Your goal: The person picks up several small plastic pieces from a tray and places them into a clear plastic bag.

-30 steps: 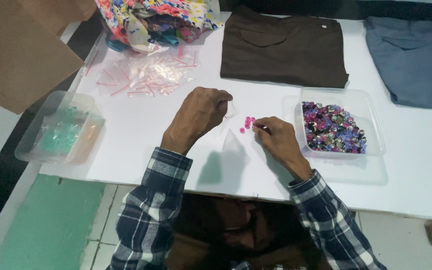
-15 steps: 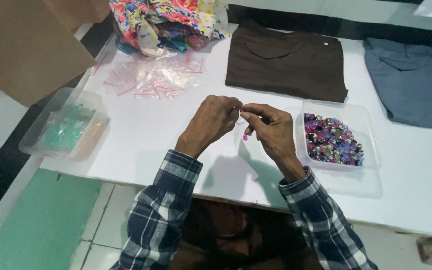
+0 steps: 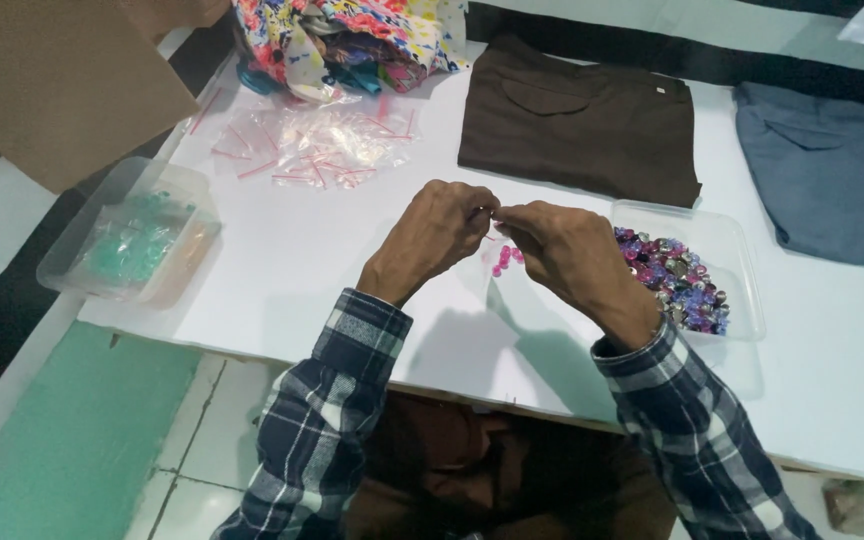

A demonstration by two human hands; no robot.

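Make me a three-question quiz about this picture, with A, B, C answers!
1. Where is the tray of purple beads?
A. beside the right hand
B. on the floor
C. on the brown garment

2. What colour are the beads in the small clear bag?
A. green
B. pink
C. black

3. How are both hands?
A. flat on the table
B. apart at the edges
C. together, pinching the bag

Answers: 1 A, the tray sits just right of that hand. 2 B, pink shows between the hands. 3 C, the left hand and right fingertips meet at the bag's top.

Both hands, left [image 3: 439,228] and right [image 3: 564,252], now lifted together, small bag [image 3: 502,262] of pink beads pinched between.
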